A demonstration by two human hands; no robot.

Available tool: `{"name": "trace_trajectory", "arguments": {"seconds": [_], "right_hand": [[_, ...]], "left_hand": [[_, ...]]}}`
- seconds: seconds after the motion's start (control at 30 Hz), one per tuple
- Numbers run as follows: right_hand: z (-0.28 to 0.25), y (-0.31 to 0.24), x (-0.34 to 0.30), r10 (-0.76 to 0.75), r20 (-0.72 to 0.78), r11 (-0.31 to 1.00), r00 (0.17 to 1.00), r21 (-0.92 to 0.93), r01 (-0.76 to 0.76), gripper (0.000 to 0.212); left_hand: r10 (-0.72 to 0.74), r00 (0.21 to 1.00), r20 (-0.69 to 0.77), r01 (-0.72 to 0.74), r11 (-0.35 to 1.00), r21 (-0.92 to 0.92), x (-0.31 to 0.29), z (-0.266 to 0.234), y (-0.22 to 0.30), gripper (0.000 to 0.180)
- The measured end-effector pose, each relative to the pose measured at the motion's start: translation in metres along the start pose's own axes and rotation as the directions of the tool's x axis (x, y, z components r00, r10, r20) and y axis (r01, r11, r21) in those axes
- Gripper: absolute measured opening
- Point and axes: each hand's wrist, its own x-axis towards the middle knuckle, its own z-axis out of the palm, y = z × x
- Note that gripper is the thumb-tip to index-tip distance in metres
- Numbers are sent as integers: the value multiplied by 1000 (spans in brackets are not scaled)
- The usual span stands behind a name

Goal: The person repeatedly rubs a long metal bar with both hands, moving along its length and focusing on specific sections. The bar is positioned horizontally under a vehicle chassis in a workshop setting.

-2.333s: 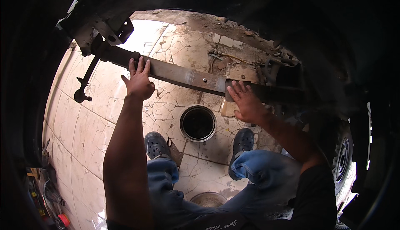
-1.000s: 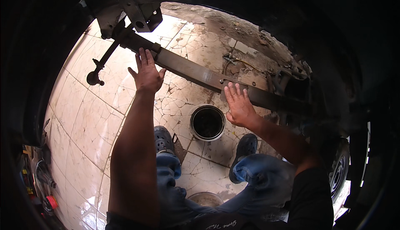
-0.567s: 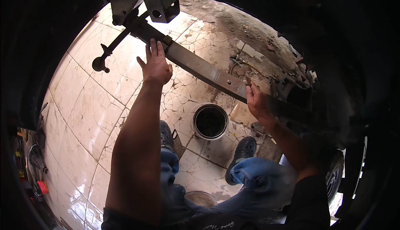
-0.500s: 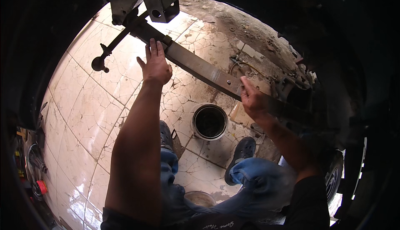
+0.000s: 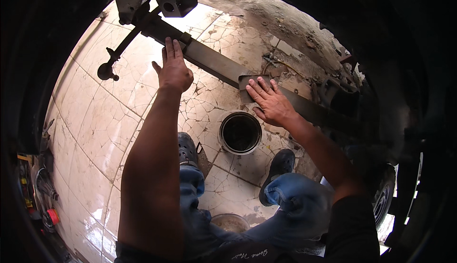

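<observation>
Cracked pale tiles point(image 5: 90, 134) cover most of the ground, with rough dirt and rubble point(image 5: 285, 20) along the far side. So, fingers first: on the right hand point(image 5: 271, 102) they're stretched out flat and a bit fanned, thumb off to the side, pressing down on a thin dark sheet point(image 5: 244, 83). It isn't pinched, just pinned under the fingertips. The sheet lies across a long flat metal bar point(image 5: 214, 63), a corner of it draping over the near edge.

Left hand point(image 5: 175, 75) is also opened out, nothing gripped: middle fingers straight and close together, the outermost one splayed away, tips on the bar just beside a raised clamp band point(image 5: 186, 38).

Going outward, the bar slants from upper left down to the right, where it goes dark. Near its upper end there's a holed metal bracket point(image 5: 173, 1) and a dark rod with a ball-shaped end point(image 5: 105, 71). Below the bar sits a round container point(image 5: 241, 153), dark inside, between two dark clogs point(image 5: 187, 149). Blue jeans point(image 5: 300, 196) come next, plus part of a wheel point(image 5: 383, 198) over at the lower right.
</observation>
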Motion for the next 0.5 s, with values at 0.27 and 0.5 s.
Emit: {"name": "trace_trajectory", "arguments": {"seconds": [0.27, 0.5], "right_hand": [[5, 20, -53, 25, 99, 999, 995, -38, -21, 70], [0, -3, 3, 4, 23, 1000, 1000, -1, -4, 70]], "left_hand": [[64, 995, 72, -57, 994, -96, -4, -8, -6, 99], [60, 998, -1, -58, 958, -279, 0, 2, -6, 99]]}}
